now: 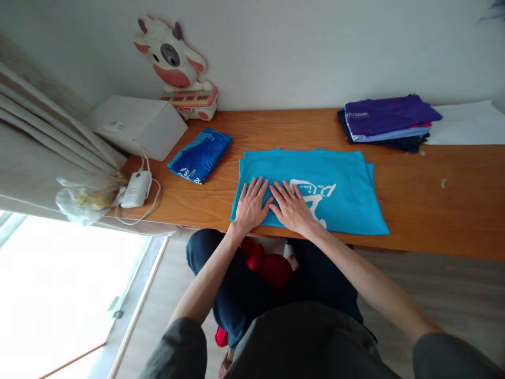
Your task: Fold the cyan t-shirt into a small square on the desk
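Pressing flat, left hand [250, 206] and right hand [291, 208] lay side by side on the folded turquoise cotton T-shirt [315, 190], fingers spread, gripping nothing; folded blue garment [200, 155] lay left of it on the wooden bench [434, 195].

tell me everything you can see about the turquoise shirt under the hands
The turquoise cotton-looking t-shirt lies flat and partly folded on the orange-brown wooden table, near its front edge. A white printed logo shows on top, and a second layer peeks out at its right side. The left hand and right hand press flat, fingers spread, on its left part.
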Demonstrator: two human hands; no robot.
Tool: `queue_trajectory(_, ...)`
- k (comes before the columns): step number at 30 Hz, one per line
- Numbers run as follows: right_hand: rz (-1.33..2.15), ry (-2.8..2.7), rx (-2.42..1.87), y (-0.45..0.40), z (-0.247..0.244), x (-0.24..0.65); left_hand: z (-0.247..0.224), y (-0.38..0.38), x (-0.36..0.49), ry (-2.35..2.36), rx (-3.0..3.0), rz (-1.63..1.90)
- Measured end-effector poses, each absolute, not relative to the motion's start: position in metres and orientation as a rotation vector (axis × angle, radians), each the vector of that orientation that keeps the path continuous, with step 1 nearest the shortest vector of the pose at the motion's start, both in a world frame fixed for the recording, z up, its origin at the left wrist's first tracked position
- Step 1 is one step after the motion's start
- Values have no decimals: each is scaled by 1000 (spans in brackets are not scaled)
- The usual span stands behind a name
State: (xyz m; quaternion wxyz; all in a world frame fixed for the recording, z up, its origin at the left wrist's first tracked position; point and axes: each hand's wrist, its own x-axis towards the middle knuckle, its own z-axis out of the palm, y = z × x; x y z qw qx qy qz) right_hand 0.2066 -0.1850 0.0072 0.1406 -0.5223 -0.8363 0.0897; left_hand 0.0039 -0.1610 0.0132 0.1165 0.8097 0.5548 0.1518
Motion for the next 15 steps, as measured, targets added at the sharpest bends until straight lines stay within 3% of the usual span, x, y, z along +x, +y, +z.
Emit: queue_trajectory(15,217,-2298,-1716,-221,6,294,15,-169,-22,1721,2279,514)
